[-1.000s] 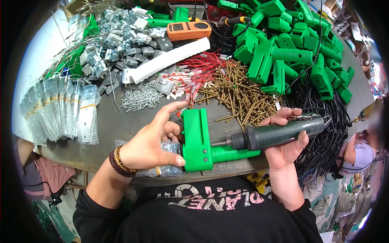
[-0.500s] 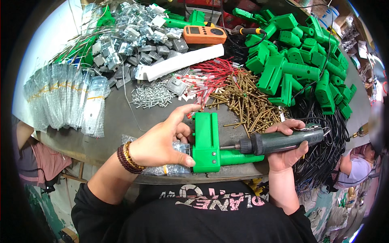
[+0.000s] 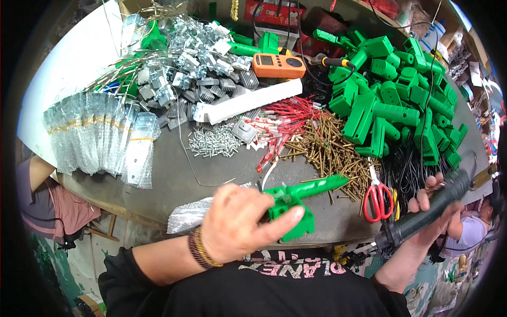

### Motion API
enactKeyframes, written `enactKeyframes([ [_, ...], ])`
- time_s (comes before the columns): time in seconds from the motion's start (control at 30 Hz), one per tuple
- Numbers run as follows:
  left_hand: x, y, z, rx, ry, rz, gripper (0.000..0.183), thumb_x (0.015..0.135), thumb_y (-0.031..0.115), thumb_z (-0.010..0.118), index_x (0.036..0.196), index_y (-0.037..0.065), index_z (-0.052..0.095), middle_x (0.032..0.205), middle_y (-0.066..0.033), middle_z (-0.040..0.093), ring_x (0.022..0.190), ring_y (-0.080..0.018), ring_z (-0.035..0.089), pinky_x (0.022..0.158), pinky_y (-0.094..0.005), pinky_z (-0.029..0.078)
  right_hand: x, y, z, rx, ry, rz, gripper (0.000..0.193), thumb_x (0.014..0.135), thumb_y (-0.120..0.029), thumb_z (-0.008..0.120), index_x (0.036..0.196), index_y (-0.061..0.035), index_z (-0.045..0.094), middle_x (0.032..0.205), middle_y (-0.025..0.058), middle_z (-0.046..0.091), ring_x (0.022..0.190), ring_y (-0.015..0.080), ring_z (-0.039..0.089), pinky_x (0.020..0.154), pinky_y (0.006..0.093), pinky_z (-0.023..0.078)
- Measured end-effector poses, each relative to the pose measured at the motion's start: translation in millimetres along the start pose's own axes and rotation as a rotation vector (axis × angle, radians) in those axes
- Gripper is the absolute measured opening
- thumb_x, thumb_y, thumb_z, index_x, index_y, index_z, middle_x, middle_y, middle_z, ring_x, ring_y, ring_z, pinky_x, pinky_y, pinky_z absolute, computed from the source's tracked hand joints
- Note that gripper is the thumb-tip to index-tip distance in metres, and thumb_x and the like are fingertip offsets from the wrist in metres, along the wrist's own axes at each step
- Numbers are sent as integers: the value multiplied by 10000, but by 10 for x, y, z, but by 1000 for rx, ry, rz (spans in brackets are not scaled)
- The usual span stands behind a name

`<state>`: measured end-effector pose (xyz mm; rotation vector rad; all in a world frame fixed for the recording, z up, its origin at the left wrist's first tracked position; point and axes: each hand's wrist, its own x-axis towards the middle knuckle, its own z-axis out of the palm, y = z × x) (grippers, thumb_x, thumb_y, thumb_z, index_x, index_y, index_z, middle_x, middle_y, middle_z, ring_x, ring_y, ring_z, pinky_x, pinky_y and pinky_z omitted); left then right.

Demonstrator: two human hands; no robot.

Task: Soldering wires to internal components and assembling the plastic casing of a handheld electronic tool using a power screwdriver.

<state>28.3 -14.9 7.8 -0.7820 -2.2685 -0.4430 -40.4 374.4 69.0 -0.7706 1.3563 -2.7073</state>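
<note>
My left hand (image 3: 240, 222), with a beaded bracelet at the wrist, holds a green plastic housing with a long handle (image 3: 319, 185). My fingers cover part of its body, and the handle points right. At the right, my right hand (image 3: 422, 198) grips a dark electric screwdriver (image 3: 435, 208), its tip end slanting down and left, apart from the housing. Between the two hands lie red-handled scissors (image 3: 376, 203), below a pile of long brass-coloured screws (image 3: 330, 150). Bubble wrap (image 3: 190, 215) rests on the table beside my left hand.
Many green housings (image 3: 391, 111) are heaped at the right, over black cables (image 3: 404, 161). Behind lie red wires (image 3: 288, 119), a white strip (image 3: 253, 100), an orange meter (image 3: 279, 66), metal parts (image 3: 195, 68) and short screws (image 3: 211, 141). Wrapped plates (image 3: 90, 134) stand left.
The screwdriver has come away from the housing and swung right, now tilted. My left hand has turned the housing over, its handle angled upward to the right. The scissors have come into sight.
</note>
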Motion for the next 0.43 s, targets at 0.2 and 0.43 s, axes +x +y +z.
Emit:
enactKeyframes([
  [0.2,-109,-14,59,-466,-113,-142,389,707,59,749,1091,103,707,1070,-69,626,935,-244,606,886,-422,484,161,259,-444,-1419,435,-149,646,925,-62,643,1498,-57,343,1374,156,508,1163,254,535,1025,390,437],
  [0.43,382,-1227,46,489,-232,-305,784,723,238,815,1422,137,476,1360,-129,510,1291,-260,457,1109,-443,298,69,549,-172,-2062,196,-96,530,818,-14,704,1328,-52,565,1481,177,453,1367,386,407,1137,468,323],
])
